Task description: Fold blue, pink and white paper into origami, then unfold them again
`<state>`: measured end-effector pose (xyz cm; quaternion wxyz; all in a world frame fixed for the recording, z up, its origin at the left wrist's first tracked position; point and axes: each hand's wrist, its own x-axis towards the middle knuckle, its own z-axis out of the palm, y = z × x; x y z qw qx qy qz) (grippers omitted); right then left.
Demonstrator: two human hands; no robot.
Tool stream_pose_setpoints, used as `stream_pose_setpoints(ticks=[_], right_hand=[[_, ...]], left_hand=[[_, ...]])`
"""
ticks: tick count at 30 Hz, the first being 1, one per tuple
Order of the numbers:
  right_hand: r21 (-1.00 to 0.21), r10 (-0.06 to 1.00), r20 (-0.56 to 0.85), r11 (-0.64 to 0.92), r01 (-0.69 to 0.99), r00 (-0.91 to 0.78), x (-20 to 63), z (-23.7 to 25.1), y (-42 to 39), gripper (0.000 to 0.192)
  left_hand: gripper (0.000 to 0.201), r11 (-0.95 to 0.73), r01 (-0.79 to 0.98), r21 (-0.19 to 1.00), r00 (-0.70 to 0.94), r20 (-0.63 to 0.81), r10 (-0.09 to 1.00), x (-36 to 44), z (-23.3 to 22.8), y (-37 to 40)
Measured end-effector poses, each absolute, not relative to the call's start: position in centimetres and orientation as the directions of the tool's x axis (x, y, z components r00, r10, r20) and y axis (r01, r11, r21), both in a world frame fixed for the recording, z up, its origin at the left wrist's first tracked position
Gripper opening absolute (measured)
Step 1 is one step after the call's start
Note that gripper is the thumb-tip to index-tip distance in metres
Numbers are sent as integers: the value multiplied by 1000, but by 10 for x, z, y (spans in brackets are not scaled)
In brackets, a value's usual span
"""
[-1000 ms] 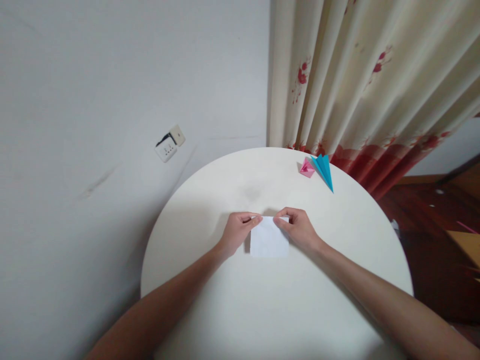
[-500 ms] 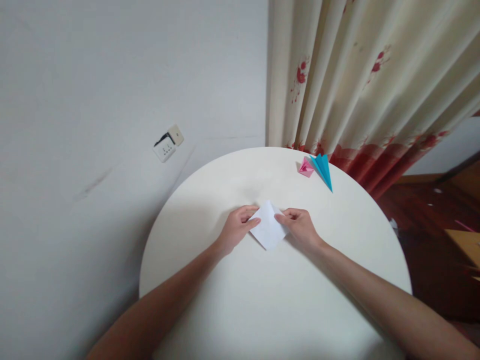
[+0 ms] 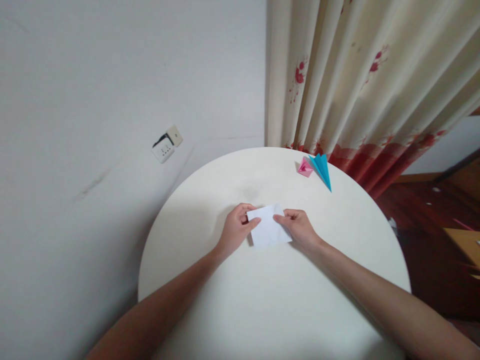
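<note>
hands: 2 | left hand point(image 3: 237, 229) pinches left edge of 1 white paper point(image 3: 268, 229) | right hand point(image 3: 298, 227) pinches its right edge | paper at frame centre on round table point(image 3: 270, 300) | upper right: 1 pink fold point(image 3: 305, 168), 1 blue fold point(image 3: 322, 170)

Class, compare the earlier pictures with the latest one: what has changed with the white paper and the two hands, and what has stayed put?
The white paper was turned between the left hand and right hand: from square-on, to standing on a corner, to a slight tilt now. Both hands kept their pinch. The pink paper shape, blue paper shape and table stayed as they were.
</note>
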<state>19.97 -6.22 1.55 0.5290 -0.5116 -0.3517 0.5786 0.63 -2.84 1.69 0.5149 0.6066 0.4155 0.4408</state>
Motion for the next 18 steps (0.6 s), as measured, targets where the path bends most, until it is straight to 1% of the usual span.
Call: stream_pose_setpoints(ticks=[2,4,8,13,18], right_hand=[[-946,973,-222,-199,-255,63,199,16,-63,37],[-947,974,-216,-194,-255,64,198,15,-63,38],[-956,972,-193,-156,-250,131,198,13,-63,40],[-960,971,-176,-133,-246,164,199,12,-61,38],[-957,972,-171,-125,-263,158,200,13,-62,36]], left_hand=[[32,-143,67,988,253,122,960,7,17,-29],[34,-139,57,989,244,121,962,8,17,-30],[38,-89,11,996,237,84,968,9,17,-30],[38,-116,-3,993,234,114,966,10,15,-30],[32,-93,-13,996,243,94,965,8,10,-30]])
